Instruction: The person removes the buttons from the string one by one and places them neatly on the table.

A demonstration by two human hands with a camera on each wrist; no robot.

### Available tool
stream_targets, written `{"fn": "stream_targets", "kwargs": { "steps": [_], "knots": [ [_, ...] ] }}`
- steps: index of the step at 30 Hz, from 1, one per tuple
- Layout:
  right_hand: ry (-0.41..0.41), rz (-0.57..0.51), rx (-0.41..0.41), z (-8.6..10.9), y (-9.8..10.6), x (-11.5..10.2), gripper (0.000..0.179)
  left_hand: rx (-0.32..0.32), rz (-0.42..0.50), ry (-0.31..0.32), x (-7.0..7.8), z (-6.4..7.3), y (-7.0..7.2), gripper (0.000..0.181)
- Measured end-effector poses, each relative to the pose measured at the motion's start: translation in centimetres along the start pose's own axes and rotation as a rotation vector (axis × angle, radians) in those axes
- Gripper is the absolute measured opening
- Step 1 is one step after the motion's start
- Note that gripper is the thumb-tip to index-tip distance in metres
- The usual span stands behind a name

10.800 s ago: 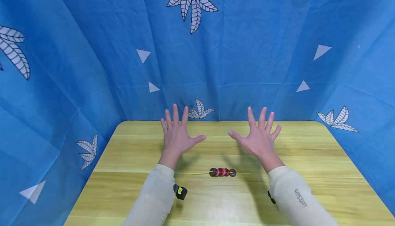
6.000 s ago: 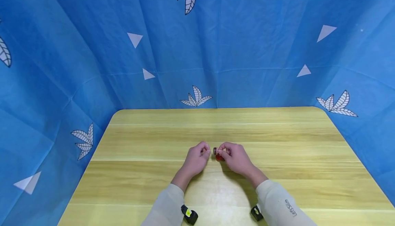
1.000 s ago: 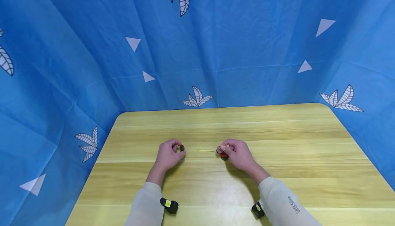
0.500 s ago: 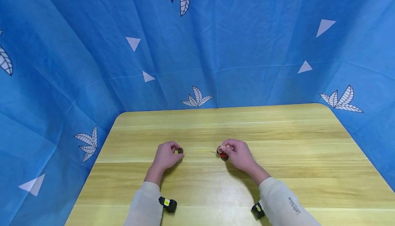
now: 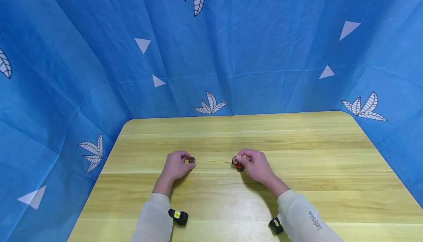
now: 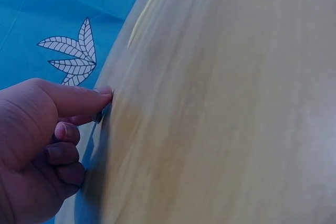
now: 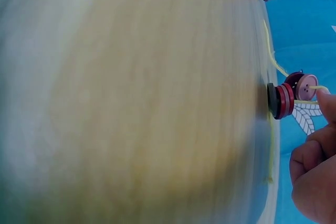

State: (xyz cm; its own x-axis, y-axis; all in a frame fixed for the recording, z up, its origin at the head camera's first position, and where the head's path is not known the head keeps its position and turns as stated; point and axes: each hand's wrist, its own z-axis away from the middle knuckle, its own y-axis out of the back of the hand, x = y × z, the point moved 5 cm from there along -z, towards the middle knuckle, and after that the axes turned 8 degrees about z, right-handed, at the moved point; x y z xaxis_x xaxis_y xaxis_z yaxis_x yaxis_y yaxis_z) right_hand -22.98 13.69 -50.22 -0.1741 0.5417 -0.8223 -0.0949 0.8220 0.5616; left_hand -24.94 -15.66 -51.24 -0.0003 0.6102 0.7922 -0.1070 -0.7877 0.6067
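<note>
My left hand (image 5: 176, 166) pinches a dark brown button (image 5: 192, 160) by its edges between thumb and fingers, low over the table. The left wrist view shows the same grip, with most of the button hidden behind the thumb. To its right, my right hand (image 5: 254, 165) pinches a loop of yellow cord (image 7: 274, 59) between thumb and forefinger. Several buttons hang threaded on that cord: a brownish-pink button (image 7: 307, 87) by the fingertips, then red buttons (image 7: 285, 102) and a dark button (image 7: 271, 100) stacked below. One cord end points left toward the left hand, apart from its button.
A pale wooden table (image 5: 211, 198) spans the work area, its far edge against a blue curtain (image 5: 264, 51) with leaf and triangle prints. Black wrist cameras (image 5: 178, 217) sit at both sleeves.
The buttons lay strung on the table earlier; both hands then took hold. The left hand now has one button off the cord, has turned it and drifted slightly left. The right hand stays put.
</note>
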Motion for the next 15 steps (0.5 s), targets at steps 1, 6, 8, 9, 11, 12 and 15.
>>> {"fn": "stream_targets", "kwargs": {
  "steps": [1, 6, 8, 9, 11, 12, 15],
  "knots": [
    [0.001, 0.002, 0.001, -0.01, -0.01, 0.01, 0.011, -0.001, 0.002, 0.007, -0.04, -0.04, 0.03, 0.024],
    [-0.001, 0.007, 0.001, -0.07, -0.06, 0.08, 0.01, -0.004, -0.007, 0.02, -0.07, -0.19, 0.21, 0.024],
    [-0.002, 0.006, 0.002, -0.09, -0.05, 0.08, 0.01, -0.005, -0.011, 0.02, 0.0, -0.2, 0.25, 0.024],
    [-0.002, 0.005, 0.001, -0.1, -0.05, 0.08, 0.01, -0.006, -0.011, 0.023, -0.01, -0.2, 0.25, 0.024],
    [-0.004, 0.004, 0.0, -0.11, -0.03, 0.08, 0.01, -0.006, -0.01, 0.029, -0.02, -0.21, 0.25, 0.024],
    [-0.006, 0.003, 0.0, -0.11, -0.02, 0.09, 0.01, -0.007, -0.008, 0.032, -0.03, -0.2, 0.23, 0.024],
    [-0.012, 0.011, 0.003, -0.09, 0.03, 0.12, 0.011, -0.005, -0.004, 0.034, -0.07, -0.22, 0.19, 0.024]
  ]
}}
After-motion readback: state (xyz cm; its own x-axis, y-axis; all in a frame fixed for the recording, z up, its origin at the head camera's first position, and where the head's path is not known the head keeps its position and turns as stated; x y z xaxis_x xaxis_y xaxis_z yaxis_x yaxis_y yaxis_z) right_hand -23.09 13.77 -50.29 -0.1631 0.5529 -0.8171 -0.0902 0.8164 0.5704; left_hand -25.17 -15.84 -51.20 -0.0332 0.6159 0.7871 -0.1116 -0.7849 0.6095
